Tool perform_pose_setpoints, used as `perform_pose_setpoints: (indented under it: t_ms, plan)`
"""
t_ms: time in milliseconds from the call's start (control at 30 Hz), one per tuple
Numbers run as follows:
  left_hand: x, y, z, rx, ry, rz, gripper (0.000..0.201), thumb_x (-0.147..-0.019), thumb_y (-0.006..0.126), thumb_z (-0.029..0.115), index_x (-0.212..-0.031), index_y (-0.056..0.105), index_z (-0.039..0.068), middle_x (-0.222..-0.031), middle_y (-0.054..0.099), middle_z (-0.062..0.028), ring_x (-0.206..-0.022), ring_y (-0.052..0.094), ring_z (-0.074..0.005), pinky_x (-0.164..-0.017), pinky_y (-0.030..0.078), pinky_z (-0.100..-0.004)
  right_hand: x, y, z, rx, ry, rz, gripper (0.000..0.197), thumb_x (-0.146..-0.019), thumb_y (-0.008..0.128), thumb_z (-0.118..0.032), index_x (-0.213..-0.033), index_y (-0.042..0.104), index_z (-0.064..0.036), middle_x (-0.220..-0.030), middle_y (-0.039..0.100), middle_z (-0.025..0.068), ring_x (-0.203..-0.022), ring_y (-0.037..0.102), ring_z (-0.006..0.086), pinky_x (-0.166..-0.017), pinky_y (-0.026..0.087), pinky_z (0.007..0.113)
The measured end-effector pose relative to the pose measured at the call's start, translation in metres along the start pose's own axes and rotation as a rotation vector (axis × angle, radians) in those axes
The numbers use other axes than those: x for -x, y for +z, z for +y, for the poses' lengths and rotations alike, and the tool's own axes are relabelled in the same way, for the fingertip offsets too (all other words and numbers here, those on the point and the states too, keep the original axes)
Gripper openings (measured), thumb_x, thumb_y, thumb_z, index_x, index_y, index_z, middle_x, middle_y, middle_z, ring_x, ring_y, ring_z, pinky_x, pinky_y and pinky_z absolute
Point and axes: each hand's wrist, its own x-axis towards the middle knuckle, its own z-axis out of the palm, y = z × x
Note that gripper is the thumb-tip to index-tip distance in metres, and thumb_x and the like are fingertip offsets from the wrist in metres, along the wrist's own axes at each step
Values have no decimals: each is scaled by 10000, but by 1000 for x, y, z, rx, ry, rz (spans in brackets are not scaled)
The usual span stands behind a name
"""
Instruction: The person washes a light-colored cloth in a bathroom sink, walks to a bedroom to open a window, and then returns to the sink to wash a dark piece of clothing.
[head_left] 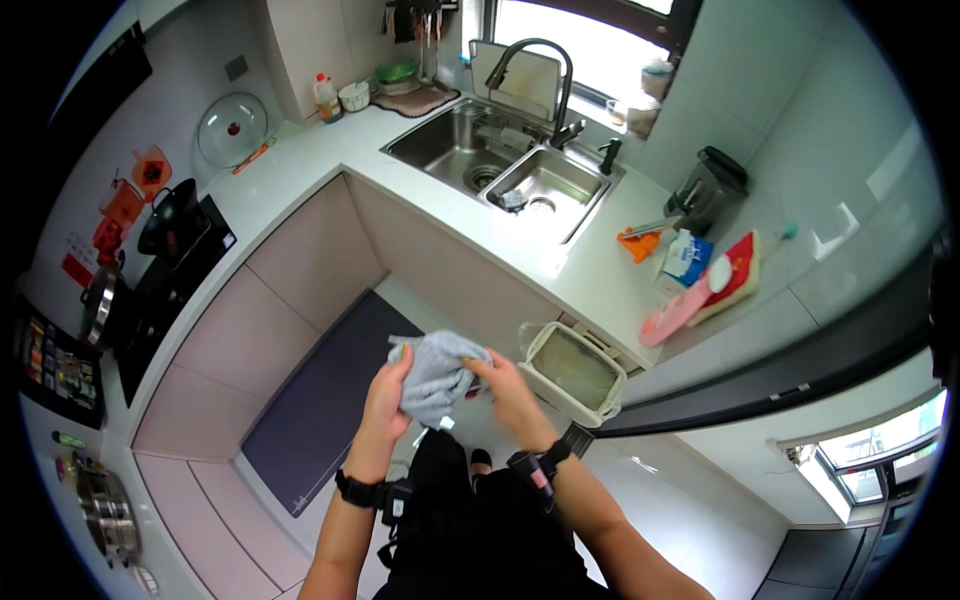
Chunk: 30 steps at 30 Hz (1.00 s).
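Observation:
A grey cloth (pixel 432 378) hangs bunched and wrinkled in front of my body, above the floor. My left hand (pixel 384 402) is closed on its left side, thumb on top. My right hand (pixel 512 398) pinches the right edge of the same cloth, its fingers partly hidden by the fabric and slightly blurred. Each wrist wears a black strap with a small device. Just right of my right hand, a cream bin (pixel 532 374) with a clear liner hangs on the cabinet front.
Beyond my hands, a double steel sink (pixel 478 208) with a dark faucet (pixel 568 90) is set into the white counter (pixel 400 165). A pink cutting board (pixel 680 312) leans at the right. A dark mat (pixel 320 400) lies on the floor; a black wok (pixel 168 222) stands on the left stove.

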Motion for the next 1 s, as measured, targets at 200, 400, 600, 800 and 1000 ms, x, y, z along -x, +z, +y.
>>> perform_pose_setpoints:
  t_ms: [200,400,600,800,1000]
  plan:
    - [-112,9,60,-208,66,-67,267,-899,533,224,-1091,504,42,-913,573,-32,-784,577,-125,-684,486,-273,-77,-47,-23,132,-168,349,248,-878,554,-203,-1075,545,-52,-996,578,40,-944,544,146,-797,443,284]
    - [-199,27,86,-1064,176,-546,403,-845,567,294,-1085,501,-23,-912,574,-156,-898,560,-212,-765,452,-327,-183,10,-30,-306,-211,23,326,-960,387,-289,-1176,502,-74,-1080,561,51,-976,541,144,-857,438,293]
    - [-247,70,156,-1567,550,-696,343,-846,549,343,-873,566,1,-824,601,-164,-775,586,-345,-644,458,-426,-237,19,-33,-757,-318,-207,545,-867,524,-427,-1296,396,-116,-1296,446,61,-1199,430,219,-999,375,382]
    - [-321,59,134,-568,179,-714,264,-930,483,211,-1006,528,-38,-1084,513,-96,-990,527,-170,-843,450,-285,-260,43,-94,-899,-314,3,521,-904,351,-539,-1219,463,-140,-1223,499,33,-1138,476,187,-987,376,349]
    - [-336,77,126,144,-438,-707,336,-968,366,265,-1147,433,-11,-1178,469,-147,-1156,454,-222,-1002,388,-359,-272,31,-111,-988,-416,204,439,-901,392,-532,-1087,522,-156,-1123,542,18,-1080,508,182,-962,399,356]
